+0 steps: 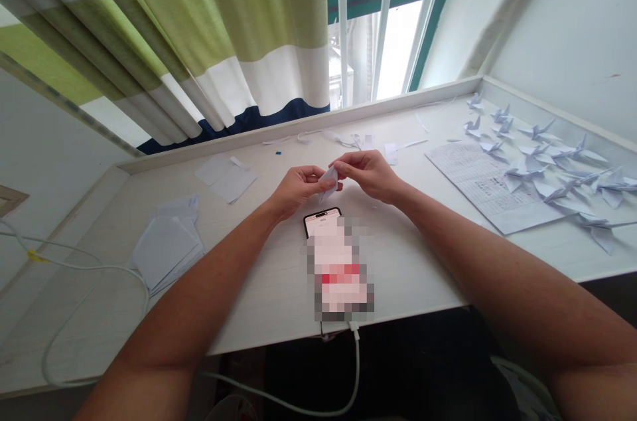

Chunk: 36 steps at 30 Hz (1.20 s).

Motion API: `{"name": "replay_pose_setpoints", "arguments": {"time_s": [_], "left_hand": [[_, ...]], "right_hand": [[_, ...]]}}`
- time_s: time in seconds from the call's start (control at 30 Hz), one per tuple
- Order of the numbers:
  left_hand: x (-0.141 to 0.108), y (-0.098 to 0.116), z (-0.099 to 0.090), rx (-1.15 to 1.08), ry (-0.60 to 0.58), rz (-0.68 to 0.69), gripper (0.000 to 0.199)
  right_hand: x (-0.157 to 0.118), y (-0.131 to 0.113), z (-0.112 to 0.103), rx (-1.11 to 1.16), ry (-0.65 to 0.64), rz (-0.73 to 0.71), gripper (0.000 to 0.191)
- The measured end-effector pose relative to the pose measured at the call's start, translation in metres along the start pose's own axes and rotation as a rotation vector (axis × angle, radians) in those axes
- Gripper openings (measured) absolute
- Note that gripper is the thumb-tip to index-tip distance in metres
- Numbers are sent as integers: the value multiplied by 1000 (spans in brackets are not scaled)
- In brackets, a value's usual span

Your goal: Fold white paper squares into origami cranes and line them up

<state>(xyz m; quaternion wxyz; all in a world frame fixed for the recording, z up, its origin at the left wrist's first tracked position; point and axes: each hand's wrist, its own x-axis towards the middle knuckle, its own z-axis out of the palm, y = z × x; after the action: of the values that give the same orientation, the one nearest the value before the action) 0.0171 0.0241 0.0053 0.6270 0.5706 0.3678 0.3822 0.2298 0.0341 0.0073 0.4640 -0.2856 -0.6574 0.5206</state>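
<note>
A small piece of folded white paper (328,183) is held up above the middle of the desk, between both hands. My left hand (297,190) pinches it from the left side, thumb in front. From the right, my right hand (369,172) grips its upper edge between thumb and fingers. Part of the paper is hidden by the fingers, so its exact folds cannot be made out. Just below the hands lies a phone (338,261) with its lit screen partly blurred out.
Several folded paper cranes (545,155) crowd the right side, some on a printed sheet (478,188). Paper squares (166,242) are stacked at the left, with more loose sheets (231,178) behind. Paper strips (348,140) lie along the back ledge. A white cable (357,361) hangs from the phone over the front edge.
</note>
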Motion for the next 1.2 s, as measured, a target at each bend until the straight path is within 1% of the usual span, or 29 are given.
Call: {"name": "replay_pose_setpoints", "arguments": {"time_s": [0.17,0.37,0.57,0.77,1.0,1.2], "left_hand": [[1,-2,0,15,0,12,39],[0,-3,3,22,9,40,37],[2,-4,4,29,52,69,41],[1,-2,5,8,35,84,40],[-1,0,6,-2,28,63,41],[-1,2,7,-21,-10,65,39]], "right_hand": [[1,1,1,-28,21,7,42],[1,1,1,-85,56,12,37],[0,-5,3,17,14,26,41],[0,-4,3,9,23,17,38],[0,-4,4,21,49,13,36],[1,-4,5,22,53,9,33]]}}
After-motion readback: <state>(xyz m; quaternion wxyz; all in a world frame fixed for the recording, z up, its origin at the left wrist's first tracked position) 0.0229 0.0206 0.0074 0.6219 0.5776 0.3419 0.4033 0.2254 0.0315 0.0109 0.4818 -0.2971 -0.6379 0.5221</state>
